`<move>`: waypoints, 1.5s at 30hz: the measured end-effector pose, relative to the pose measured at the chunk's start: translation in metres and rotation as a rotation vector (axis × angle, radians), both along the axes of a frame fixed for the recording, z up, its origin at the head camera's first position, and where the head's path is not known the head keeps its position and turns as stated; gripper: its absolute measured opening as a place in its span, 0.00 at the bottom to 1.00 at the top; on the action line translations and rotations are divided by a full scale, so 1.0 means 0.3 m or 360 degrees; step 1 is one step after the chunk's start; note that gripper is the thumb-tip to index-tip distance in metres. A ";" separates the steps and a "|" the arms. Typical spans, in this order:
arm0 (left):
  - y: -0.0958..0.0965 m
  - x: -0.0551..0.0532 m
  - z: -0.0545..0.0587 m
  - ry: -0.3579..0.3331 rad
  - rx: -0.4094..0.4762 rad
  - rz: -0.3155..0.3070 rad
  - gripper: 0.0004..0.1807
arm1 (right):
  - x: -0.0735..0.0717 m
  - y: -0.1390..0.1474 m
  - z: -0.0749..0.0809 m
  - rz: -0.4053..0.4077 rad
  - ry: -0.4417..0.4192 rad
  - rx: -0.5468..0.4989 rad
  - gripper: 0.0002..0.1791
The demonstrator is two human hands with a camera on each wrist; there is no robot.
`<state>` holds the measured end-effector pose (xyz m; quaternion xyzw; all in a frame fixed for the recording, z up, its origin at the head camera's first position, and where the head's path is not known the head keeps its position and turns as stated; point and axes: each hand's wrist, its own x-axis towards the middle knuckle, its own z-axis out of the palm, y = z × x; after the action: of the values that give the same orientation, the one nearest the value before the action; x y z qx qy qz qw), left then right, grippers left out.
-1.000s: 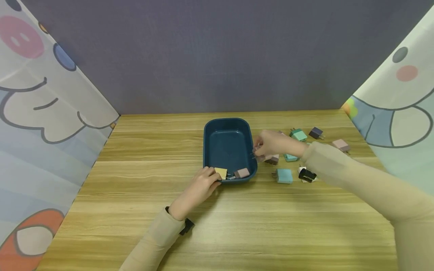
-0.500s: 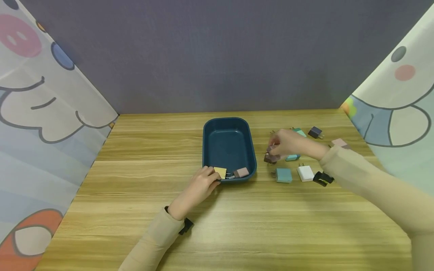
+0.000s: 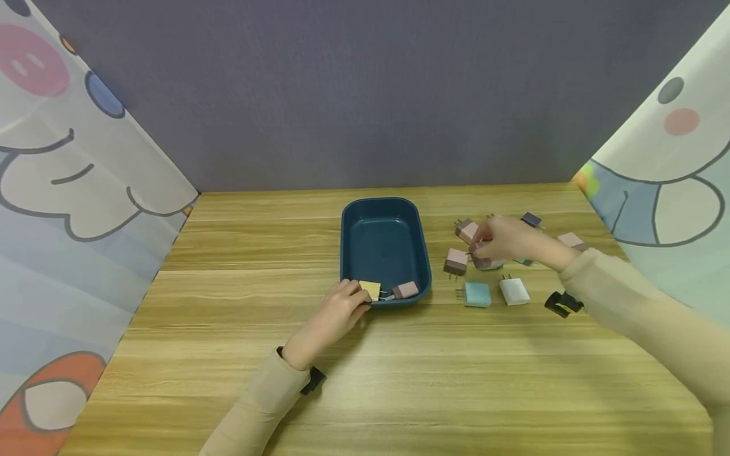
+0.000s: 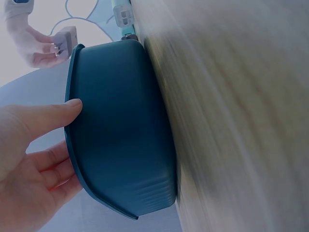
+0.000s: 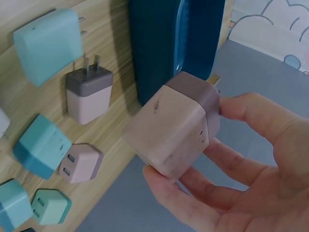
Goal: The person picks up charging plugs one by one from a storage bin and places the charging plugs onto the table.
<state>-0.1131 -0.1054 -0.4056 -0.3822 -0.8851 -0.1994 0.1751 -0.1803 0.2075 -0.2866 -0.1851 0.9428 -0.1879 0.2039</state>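
My left hand (image 3: 338,310) pinches the near-left rim of a dark blue plastic bin (image 3: 384,250). In the left wrist view its thumb lies on the outer wall (image 4: 116,121), with fingers behind the rim. A yellow charger plug (image 3: 371,290) and a pink-and-brown one (image 3: 406,290) lie inside at the near end. To the right of the bin, my right hand (image 3: 504,239) grips another pink-and-brown charger plug (image 5: 171,123) between thumb and fingers. That charger is raised above the table, prongs toward the bin side.
More plugs lie right of the bin: pink-and-brown ones (image 3: 456,261), a light blue one (image 3: 477,294), a white one (image 3: 514,291), a dark navy one (image 3: 531,219) and teal ones (image 5: 42,145). A grey panel (image 3: 371,95) rises behind the wooden table (image 3: 256,253); cartoon-printed cloths flank it.
My right hand has moved right, from the bin's right rim to over the loose plugs, with the pink-and-brown charger plug in its grip. The left hand has stayed on the rim.
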 end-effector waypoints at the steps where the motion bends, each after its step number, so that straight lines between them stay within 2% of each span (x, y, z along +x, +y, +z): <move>1: 0.000 0.000 0.000 -0.0003 -0.0001 0.0000 0.05 | 0.001 0.005 0.000 -0.0004 0.0014 0.0007 0.14; 9: -0.002 -0.001 -0.003 -0.0018 -0.0014 0.0002 0.04 | 0.001 0.065 -0.014 -0.0017 0.0107 0.0054 0.15; 17: 0.000 0.003 0.004 0.0003 -0.0009 0.0006 0.05 | -0.009 0.135 -0.036 -0.0100 0.0158 0.0068 0.14; 28: -0.001 0.002 0.004 -0.0015 -0.0028 0.0012 0.04 | -0.029 0.268 -0.097 -0.0219 0.0130 0.0152 0.19; 38: -0.002 0.003 0.005 -0.0048 -0.0043 0.0017 0.03 | -0.020 0.316 -0.117 -0.0282 0.0063 0.0155 0.19; 45: -0.002 0.003 0.004 -0.0019 -0.0051 0.0026 0.04 | -0.015 0.346 -0.144 -0.0292 0.0031 0.0116 0.18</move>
<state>-0.1121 -0.1058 -0.4044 -0.3765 -0.8924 -0.1860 0.1653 -0.1848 0.3112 -0.3298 -0.0923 0.9639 -0.1696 0.1833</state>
